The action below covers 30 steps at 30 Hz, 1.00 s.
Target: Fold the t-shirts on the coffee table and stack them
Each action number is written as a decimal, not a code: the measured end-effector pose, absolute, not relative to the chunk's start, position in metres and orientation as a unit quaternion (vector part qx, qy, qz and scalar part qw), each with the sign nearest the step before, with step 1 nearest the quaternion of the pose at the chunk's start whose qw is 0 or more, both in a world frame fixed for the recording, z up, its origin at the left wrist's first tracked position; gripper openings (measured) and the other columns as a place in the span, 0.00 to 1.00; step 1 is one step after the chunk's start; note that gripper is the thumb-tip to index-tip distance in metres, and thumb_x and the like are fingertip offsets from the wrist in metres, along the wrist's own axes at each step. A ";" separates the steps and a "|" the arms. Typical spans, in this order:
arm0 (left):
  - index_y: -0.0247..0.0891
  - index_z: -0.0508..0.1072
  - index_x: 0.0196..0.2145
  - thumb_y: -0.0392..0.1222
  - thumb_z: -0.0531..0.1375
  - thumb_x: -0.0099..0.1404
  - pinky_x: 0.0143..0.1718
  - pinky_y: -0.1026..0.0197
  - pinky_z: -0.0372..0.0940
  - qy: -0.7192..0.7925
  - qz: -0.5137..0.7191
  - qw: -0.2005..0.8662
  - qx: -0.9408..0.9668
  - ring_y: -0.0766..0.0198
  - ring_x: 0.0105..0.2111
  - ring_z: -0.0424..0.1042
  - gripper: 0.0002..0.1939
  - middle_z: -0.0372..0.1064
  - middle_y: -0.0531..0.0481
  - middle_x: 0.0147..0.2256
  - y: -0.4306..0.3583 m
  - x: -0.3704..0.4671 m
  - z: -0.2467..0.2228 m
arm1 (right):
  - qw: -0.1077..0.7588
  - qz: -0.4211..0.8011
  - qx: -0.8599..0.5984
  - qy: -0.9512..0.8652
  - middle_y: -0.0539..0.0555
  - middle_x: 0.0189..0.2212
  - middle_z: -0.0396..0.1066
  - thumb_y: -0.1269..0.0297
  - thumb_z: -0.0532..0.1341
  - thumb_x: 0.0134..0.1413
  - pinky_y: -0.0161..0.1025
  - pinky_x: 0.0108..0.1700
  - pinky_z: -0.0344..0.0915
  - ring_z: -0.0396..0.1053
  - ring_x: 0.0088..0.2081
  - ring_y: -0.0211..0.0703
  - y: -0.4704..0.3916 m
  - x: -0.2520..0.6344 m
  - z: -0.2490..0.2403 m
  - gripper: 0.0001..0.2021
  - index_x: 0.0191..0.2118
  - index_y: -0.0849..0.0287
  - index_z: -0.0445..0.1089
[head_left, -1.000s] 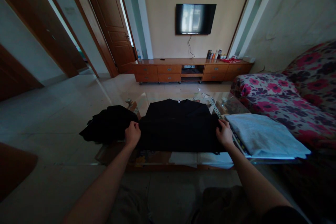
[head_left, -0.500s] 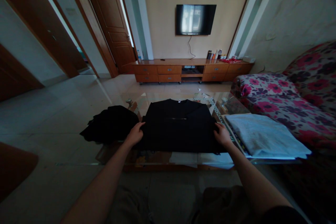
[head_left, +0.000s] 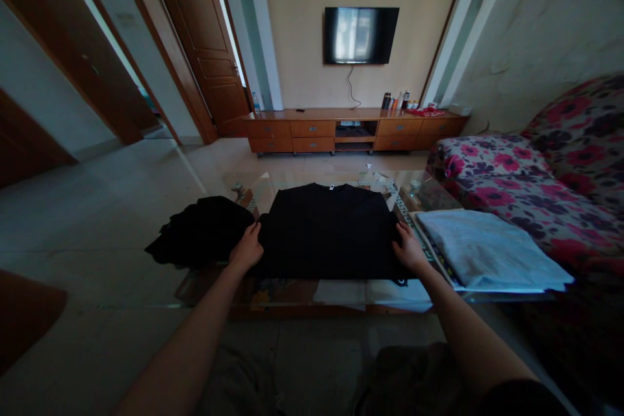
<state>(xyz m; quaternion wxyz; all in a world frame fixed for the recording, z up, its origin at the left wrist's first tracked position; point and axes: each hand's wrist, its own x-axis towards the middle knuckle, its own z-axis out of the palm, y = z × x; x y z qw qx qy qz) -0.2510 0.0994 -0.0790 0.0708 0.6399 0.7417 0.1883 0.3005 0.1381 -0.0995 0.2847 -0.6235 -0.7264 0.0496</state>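
A black T-shirt lies partly folded on a glass-topped table, its neckline and small white label at the far edge. My left hand grips its left side, thumb and fingers pinched on the cloth. At the opposite side my right hand is closed on the fabric in the same way. A heap of black cloth lies just left of my left hand. To the right of my right hand is a flat stack of folded light grey-blue cloth.
Under the garments is the glass tabletop, with papers showing beneath it. A flowered sofa stands on the right. Against the far wall are a low wooden cabinet with bottles on it and a television.
The shirt's folded layer now lies flatter, and the gap that showed across its middle has closed. Both hands remain at its sides; the view has shifted slightly.
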 end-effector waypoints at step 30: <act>0.46 0.54 0.71 0.60 0.44 0.74 0.68 0.47 0.48 0.650 0.086 0.016 0.755 0.51 0.71 0.45 0.33 0.45 0.46 0.72 0.079 -0.203 -0.082 | 0.039 -0.007 -0.725 -0.688 0.50 0.74 0.40 0.37 0.38 0.66 0.66 0.68 0.32 0.34 0.73 0.58 0.106 0.262 -0.079 0.35 0.73 0.42 0.47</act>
